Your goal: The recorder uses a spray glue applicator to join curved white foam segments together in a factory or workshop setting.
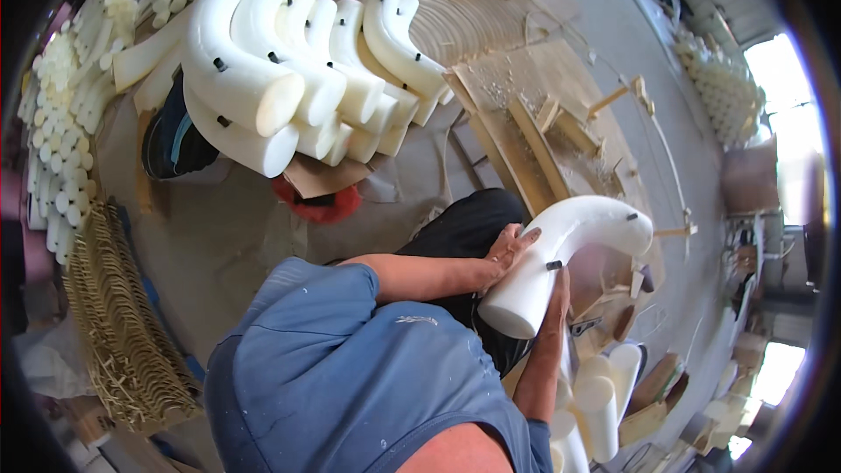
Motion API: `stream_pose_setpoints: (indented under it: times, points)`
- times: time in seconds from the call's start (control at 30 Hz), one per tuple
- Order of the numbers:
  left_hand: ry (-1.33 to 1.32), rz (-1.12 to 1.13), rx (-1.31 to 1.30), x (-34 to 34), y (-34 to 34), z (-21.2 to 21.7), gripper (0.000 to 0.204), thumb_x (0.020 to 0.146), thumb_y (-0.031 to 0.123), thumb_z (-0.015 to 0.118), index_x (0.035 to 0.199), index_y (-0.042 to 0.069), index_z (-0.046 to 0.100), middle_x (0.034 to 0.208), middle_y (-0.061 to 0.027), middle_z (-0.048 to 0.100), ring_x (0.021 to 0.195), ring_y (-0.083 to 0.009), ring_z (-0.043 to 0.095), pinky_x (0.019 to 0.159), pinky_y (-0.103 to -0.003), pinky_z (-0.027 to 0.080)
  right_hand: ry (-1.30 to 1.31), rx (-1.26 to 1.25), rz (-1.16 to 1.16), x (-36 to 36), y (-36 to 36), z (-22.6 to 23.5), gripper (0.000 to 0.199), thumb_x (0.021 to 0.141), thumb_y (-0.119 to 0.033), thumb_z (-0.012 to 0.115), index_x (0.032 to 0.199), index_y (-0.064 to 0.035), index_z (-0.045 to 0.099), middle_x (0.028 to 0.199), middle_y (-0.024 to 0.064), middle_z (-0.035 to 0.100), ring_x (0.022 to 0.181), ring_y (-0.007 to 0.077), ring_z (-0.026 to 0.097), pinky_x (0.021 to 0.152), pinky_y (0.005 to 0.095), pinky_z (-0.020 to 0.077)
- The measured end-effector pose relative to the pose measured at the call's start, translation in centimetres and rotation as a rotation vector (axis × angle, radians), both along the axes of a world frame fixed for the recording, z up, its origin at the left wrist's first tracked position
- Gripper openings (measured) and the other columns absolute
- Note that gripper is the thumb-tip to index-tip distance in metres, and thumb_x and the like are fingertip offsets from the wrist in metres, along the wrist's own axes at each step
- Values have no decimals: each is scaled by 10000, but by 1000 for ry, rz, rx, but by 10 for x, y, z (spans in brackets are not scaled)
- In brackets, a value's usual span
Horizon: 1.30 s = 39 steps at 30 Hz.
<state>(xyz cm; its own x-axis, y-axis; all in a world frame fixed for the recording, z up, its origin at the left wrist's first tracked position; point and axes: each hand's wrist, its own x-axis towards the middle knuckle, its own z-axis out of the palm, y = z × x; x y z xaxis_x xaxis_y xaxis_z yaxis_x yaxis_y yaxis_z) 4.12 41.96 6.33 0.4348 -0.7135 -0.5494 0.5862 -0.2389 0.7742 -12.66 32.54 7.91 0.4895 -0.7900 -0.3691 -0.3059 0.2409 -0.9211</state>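
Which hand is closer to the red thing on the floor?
Left. The left hand grips the white foam bend on the side facing the red thing; the right hand is under the bend, farther away.

2 hands (512,250) hold 1 curved foam piece (569,241); 1 red brush (322,206).

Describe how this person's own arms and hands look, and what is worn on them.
Both forearms are bare. The left hand and right hand wear no gloves, and no watch, ring or bracelet shows. A short blue sleeve of a T-shirt ends above the left elbow, dusted with pale specks. The right upper arm's sleeve is hard to make out.
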Motion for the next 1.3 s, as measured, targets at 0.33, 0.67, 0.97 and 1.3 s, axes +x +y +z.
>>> stream_pose_setpoints:
  times: [0.33, 0.67, 0.97, 1.3]
  points:
    - [799, 8, -704, 127, 38, 2, 707, 995, 577, 604, 1444, 33, 561, 1265, -155, 692, 1076, -266, 701, 964, -432, 575, -123, -162, 335, 144, 39, 90, 719, 1005, -122, 638, 1632, -51, 294, 1586, 209, 423, 1390, 294, 503, 1158, 404, 404]
    - [-114, 765, -809, 464, 10, -61, 490, 1101, 441, 447, 1378, 55, 567, 1284, -141, 659, 1135, -235, 663, 939, -390, 581, -36, -211, 343, 232, -25, 56, 614, 1052, -298, 607, 1549, 18, 434, 1478, 210, 564, 1370, 270, 539, 1100, 390, 457]
    - [-12, 1275, -155, 571, 60, -152, 811, 931, 443, 736, 1545, 57, 372, 1458, -179, 550, 1237, -359, 609, 989, -514, 542, 182, -54, 161, 166, -84, -16, 578, 1040, -240, 635, 1528, 20, 466, 1409, 191, 617, 1255, 243, 606, 1045, 353, 493]
    - [-20, 1426, 272, 588, 65, -221, 730, 849, 266, 754, 1453, -12, 453, 1427, -262, 573, 1246, -374, 629, 988, -522, 545, 369, -260, 351, 164, -97, -69, 502, 994, -181, 696, 1443, 0, 563, 1306, 170, 677, 1166, 260, 663, 963, 363, 541]
